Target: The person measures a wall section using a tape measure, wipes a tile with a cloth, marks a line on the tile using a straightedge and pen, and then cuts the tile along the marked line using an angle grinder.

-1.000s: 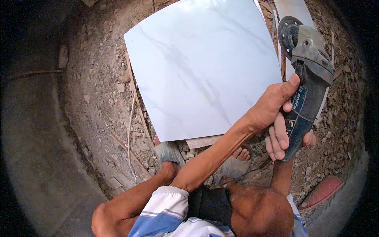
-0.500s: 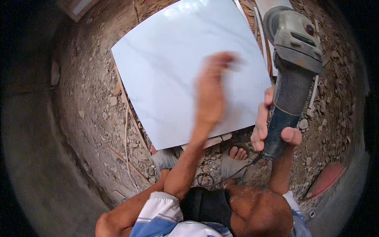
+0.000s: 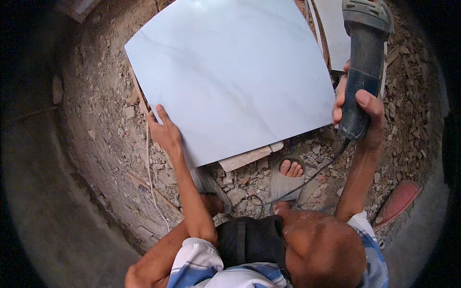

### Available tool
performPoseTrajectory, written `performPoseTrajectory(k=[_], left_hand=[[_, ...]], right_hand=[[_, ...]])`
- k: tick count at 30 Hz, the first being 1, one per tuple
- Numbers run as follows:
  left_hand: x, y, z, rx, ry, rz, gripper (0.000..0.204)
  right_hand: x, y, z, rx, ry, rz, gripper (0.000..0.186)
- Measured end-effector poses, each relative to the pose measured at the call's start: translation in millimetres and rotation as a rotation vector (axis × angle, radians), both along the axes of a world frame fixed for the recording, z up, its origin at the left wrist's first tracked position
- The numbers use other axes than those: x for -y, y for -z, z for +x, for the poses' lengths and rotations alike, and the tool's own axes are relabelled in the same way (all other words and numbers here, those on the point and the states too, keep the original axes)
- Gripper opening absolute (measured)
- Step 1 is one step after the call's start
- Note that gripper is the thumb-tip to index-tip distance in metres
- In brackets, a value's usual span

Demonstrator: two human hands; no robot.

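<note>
A large white marble-look tile (image 3: 230, 81) with faint grey veins lies before me, raised a little above the rubble. My left hand (image 3: 167, 134) is at its near left edge, thumb on top and the other fingers over the side, partly hidden. On the right, my right hand (image 3: 370, 108) grips an angle grinder (image 3: 363, 72) by its dark body, held upright beside the tile's right edge. The grinder's head reaches the top of the picture, so its disc is out of sight. A dark cord (image 3: 331, 162) runs from its lower end toward my feet.
Broken rubble (image 3: 113, 129) covers the ground. A tile offcut (image 3: 249, 157) sticks out under the near edge. White strips and another pale piece (image 3: 332, 33) lie at the far right. A pale cable (image 3: 151, 177) runs at the left; a reddish oval object (image 3: 397, 204) lies at the right.
My left hand has moved from over the tile's middle to its left edge. The grinder in my right hand has shifted up and slightly right in view.
</note>
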State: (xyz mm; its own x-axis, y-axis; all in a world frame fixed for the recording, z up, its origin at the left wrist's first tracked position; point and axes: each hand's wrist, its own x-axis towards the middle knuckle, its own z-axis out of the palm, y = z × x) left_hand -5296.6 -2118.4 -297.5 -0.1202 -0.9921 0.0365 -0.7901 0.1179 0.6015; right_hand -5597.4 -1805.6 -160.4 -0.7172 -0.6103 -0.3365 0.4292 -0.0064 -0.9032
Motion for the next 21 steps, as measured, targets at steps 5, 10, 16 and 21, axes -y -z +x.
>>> performPoseTrajectory(k=[5, 10, 16, 21], left_hand=[[-7, -6, 2, -0.109, 0.092, 0.047, 0.055], [-13, -3, 21, -0.163, 0.115, 0.041, 0.051], [-9, -3, -16, -0.015, 0.080, -0.335, 0.047], [-22, -59, -140, -0.309, 0.435, -0.042, 0.043]], right_hand=[[-3, -9, -9, -0.094, -0.073, 0.244, 0.062], [14, -15, 1, -0.134, -0.019, 0.262, 0.043], [59, 5, -22, -0.356, -0.108, 0.298, 0.048], [98, 39, -58, -0.537, -0.183, 0.413, 0.063]])
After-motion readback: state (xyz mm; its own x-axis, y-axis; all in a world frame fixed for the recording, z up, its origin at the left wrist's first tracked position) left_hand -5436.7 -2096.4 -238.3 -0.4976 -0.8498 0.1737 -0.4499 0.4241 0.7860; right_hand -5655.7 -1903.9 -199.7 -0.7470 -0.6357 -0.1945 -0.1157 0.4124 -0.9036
